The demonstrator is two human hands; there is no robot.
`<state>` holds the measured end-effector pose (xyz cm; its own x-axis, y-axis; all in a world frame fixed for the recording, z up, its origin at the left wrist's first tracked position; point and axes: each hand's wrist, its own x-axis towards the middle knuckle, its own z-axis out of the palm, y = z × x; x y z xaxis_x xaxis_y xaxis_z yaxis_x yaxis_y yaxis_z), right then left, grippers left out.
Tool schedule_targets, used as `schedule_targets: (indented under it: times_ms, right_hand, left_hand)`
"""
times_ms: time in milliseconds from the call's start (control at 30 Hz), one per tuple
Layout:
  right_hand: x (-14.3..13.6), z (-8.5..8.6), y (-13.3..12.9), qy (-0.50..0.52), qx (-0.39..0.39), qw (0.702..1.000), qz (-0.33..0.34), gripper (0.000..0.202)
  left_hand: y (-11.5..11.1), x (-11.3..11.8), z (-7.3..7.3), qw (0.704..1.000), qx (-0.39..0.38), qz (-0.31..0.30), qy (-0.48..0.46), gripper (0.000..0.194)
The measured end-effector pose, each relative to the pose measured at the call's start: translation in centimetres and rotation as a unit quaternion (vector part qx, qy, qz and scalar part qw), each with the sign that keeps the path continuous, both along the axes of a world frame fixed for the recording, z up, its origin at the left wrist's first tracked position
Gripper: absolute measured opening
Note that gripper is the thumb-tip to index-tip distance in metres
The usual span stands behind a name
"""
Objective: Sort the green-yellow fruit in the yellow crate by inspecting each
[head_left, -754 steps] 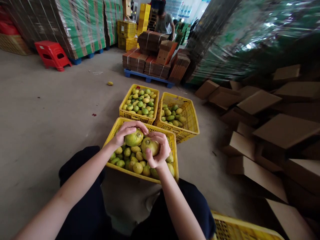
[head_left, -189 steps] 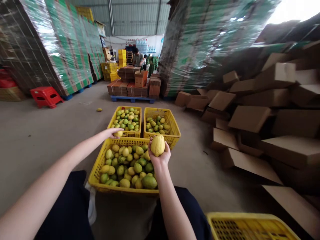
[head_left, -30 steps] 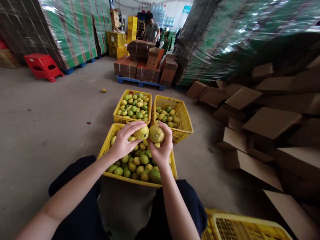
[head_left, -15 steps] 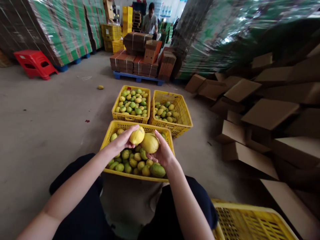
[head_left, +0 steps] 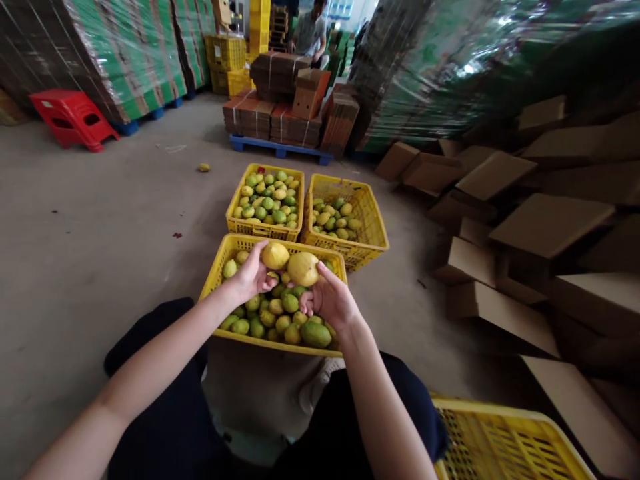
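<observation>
Fruit, yellow and oval (head_left: 275, 256), is held by the left hand (head_left: 250, 275); a bigger yellow oval fruit (head_left: 303, 269), just beside it, fills the grip of the right hand (head_left: 331, 300). Both are above the perforated yellow plastic crate (head_left: 270, 345). Compared with one second earlier, the ends are turned away, exposing yellow sides to view.

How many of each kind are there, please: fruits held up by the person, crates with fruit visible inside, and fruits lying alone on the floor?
Held fruits: 2
Crates with fruit visible inside: 3
Lone fruit on the floor: 1
Total: 6
</observation>
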<state>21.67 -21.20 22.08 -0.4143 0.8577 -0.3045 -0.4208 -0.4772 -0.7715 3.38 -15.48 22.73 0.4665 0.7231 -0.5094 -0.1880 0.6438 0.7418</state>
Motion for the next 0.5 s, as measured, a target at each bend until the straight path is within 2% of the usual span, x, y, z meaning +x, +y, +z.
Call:
schedule_targets:
  times_ms: [100, 167, 333, 500]
  right_hand:
    - [0.16, -0.11, 0.1, -0.018, 0.014, 1.0, -0.02, 0.048]
    - [0.2, -0.14, 0.06, -0.031, 0.012, 0.999, -0.027, 0.052]
    - [-0.06, 0.01, -0.11, -0.056, 0.001, 0.998, -0.039, 0.057]
    - [-0.13, -0.33, 0.01, -0.072, 0.002, 0.997, -0.032, 0.055]
  left_hand:
    - [-0.01, -0.03, -0.22, 0.997, 0.044, -0.067, 0.02, 0.079]
    - [-0.03, 0.02, -0.13, 0.995, 0.048, -0.077, 0.032, 0.083]
    - [0.27, 0.1, 0.23, 0.998, 0.034, -0.049, 0.03, 0.071]
    - [0.34, -0.15, -0.05, 0.993, 0.102, -0.043, 0.045, 0.06]
